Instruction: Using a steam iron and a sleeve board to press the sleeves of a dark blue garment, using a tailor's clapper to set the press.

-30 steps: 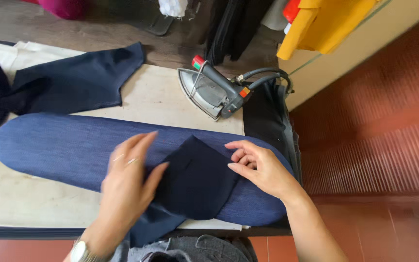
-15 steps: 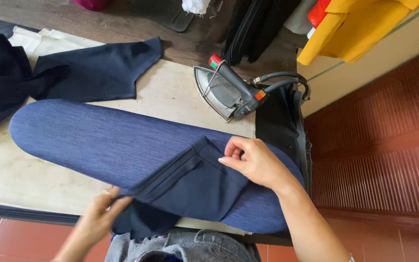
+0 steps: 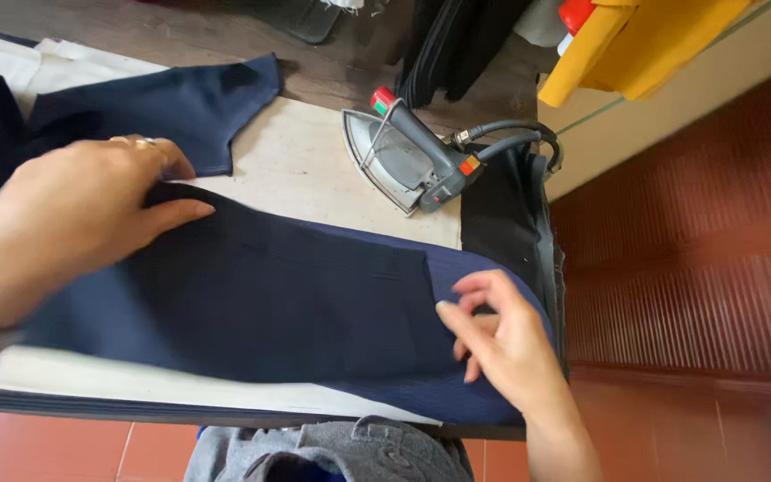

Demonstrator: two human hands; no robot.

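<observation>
Two bare hands work one dark navy ribbed fabric panel (image 3: pixel 287 303) laid flat on the blue padded pressing form: left hand (image 3: pixel 64 223) spread flat pressing its left end, right hand (image 3: pixel 501 335) loosely curled, fingertips on its right edge; best smoothed outward, kept taut. Beyond, a grey steam iron (image 3: pixel 403 161) sits tilted on the beige ironing table (image 3: pixel 301 161); red tile floor (image 3: pixel 689 286) to the right.

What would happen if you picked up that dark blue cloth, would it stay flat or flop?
The dark navy fabric piece would probably flop: it lies limp, following the padded blue ironing form beneath. It looks thin, so likely light. The left hand presses it flat while the right hand touches its edge, suggesting it shifts easily.
</observation>
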